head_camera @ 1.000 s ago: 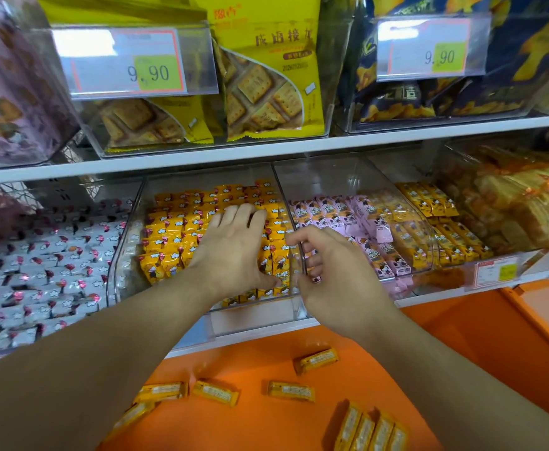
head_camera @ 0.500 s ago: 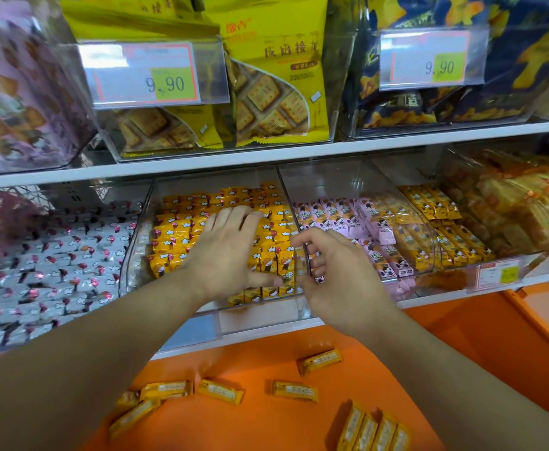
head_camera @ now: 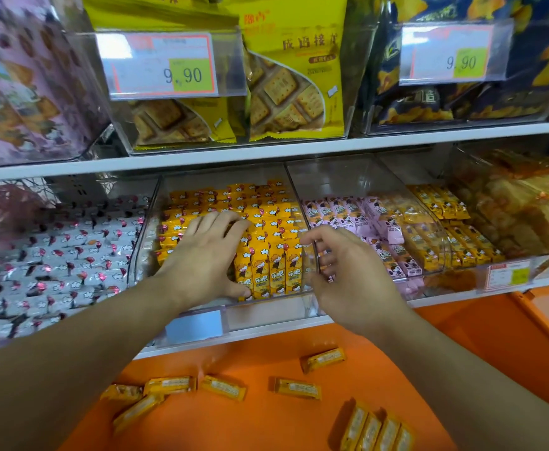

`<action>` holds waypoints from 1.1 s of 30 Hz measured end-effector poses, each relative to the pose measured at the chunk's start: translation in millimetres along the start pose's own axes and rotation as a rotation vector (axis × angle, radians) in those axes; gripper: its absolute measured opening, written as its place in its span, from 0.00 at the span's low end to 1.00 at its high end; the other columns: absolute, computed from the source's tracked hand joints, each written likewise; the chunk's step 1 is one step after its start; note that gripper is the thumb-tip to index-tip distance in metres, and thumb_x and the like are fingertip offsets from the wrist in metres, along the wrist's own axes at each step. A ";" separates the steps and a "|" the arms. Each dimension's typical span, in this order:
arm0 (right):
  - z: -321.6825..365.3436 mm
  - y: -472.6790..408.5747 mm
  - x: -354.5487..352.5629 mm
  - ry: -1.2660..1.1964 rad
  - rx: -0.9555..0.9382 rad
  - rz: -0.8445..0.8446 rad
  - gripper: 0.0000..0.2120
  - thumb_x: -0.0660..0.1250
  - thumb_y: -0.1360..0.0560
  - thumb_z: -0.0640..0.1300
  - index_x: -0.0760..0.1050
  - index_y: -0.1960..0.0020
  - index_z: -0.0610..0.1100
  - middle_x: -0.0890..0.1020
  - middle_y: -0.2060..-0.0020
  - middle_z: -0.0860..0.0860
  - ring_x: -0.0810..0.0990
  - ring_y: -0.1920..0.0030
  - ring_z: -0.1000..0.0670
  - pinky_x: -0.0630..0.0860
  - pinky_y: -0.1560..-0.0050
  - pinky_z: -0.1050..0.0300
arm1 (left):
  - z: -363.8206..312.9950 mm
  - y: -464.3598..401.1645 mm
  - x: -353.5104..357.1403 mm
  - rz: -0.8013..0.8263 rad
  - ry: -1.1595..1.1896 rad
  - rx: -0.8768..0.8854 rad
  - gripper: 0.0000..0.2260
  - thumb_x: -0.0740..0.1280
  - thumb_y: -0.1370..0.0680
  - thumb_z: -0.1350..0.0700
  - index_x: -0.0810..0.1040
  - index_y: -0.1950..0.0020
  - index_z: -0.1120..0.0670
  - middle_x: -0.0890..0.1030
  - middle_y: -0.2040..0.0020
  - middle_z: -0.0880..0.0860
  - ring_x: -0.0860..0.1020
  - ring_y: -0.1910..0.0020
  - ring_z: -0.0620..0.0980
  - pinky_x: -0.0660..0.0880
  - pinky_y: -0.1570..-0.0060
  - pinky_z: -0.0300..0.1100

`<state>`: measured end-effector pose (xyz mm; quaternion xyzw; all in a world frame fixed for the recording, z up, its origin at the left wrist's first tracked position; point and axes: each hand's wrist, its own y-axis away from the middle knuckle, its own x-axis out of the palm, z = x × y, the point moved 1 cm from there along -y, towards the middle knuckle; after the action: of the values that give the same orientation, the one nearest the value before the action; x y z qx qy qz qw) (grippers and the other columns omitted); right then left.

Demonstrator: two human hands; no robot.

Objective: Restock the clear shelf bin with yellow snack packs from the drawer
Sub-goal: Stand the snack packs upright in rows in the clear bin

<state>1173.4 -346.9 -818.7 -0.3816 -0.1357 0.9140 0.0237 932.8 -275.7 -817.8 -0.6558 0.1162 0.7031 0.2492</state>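
The clear shelf bin (head_camera: 268, 312) in the middle of the lower shelf is packed with rows of yellow snack packs (head_camera: 268, 242). My left hand (head_camera: 203, 255) lies flat on the packs at the bin's left front, fingers straight, thumb against the front row. My right hand (head_camera: 348, 271) hovers at the bin's right front corner by the divider wall, fingers loosely curled and holding nothing. Below the shelf, the orange drawer (head_camera: 266, 415) holds several loose yellow packs (head_camera: 296, 388), with a row of them (head_camera: 377, 432) at the lower right.
Left of the bin lies a bin of grey packs (head_camera: 55, 255); to the right a bin of pink packs (head_camera: 364, 219) and more yellow packs (head_camera: 439, 203). Big biscuit bags (head_camera: 286, 76) and price tags (head_camera: 164, 65) fill the shelf above.
My right hand has drawn back slightly from the bin's right edge and its fingers have spread. My left hand stays pressed on the yellow packs. The view has shifted closer.
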 end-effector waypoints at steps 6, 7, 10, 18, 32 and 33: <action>-0.5 -0.6 1.5 0.009 -0.001 -0.017 0.24 0.73 0.26 0.35 0.75 0.38 0.57 0.76 0.47 0.58 0.79 0.55 0.56 0.82 0.53 0.52 | 1.1 0.8 3.0 -0.019 -0.037 0.002 0.51 0.73 0.35 0.26 0.62 0.21 0.50 0.65 0.26 0.50 0.64 0.28 0.54 0.64 0.27 0.52; -0.4 -0.7 1.6 0.011 -0.003 -0.019 0.24 0.74 0.26 0.35 0.75 0.38 0.57 0.76 0.47 0.58 0.79 0.55 0.56 0.82 0.53 0.52 | 0.1 1.2 4.0 -0.018 -0.022 -0.001 0.51 0.74 0.35 0.27 0.61 0.20 0.50 0.64 0.25 0.50 0.63 0.27 0.54 0.63 0.26 0.52; 0.1 0.3 0.9 0.021 -0.011 -0.018 0.24 0.74 0.26 0.35 0.75 0.37 0.57 0.76 0.46 0.58 0.79 0.54 0.57 0.82 0.52 0.54 | 0.6 0.7 3.4 0.003 0.035 -0.009 0.52 0.75 0.36 0.28 0.59 0.20 0.49 0.62 0.25 0.50 0.62 0.27 0.54 0.62 0.26 0.52; -1.9 0.0 2.2 0.014 -0.017 -0.022 0.23 0.74 0.25 0.36 0.75 0.37 0.57 0.77 0.46 0.58 0.79 0.53 0.57 0.83 0.52 0.54 | 0.4 -1.2 1.7 0.014 0.042 -0.024 0.51 0.70 0.35 0.24 0.58 0.20 0.49 0.63 0.27 0.51 0.63 0.27 0.54 0.64 0.26 0.54; -3.6 1.5 -1.0 -0.030 -0.019 0.008 0.23 0.73 0.24 0.37 0.75 0.34 0.58 0.76 0.43 0.59 0.79 0.48 0.57 0.83 0.49 0.54 | -1.1 -1.3 4.0 0.013 0.083 -0.065 0.53 0.70 0.35 0.23 0.57 0.19 0.49 0.62 0.25 0.51 0.61 0.25 0.55 0.62 0.24 0.54; -4.0 1.4 -1.5 -0.038 -0.015 0.016 0.24 0.73 0.24 0.38 0.75 0.34 0.58 0.76 0.43 0.58 0.79 0.47 0.57 0.83 0.48 0.54 | -0.8 0.9 3.5 0.024 0.117 -0.067 0.53 0.70 0.35 0.24 0.56 0.19 0.48 0.61 0.24 0.50 0.60 0.24 0.55 0.61 0.23 0.54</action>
<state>1177.4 -347.6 -820.7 -0.3654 -0.1400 0.9202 0.0110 933.0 -276.1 -821.4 -0.7023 0.1145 0.6700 0.2115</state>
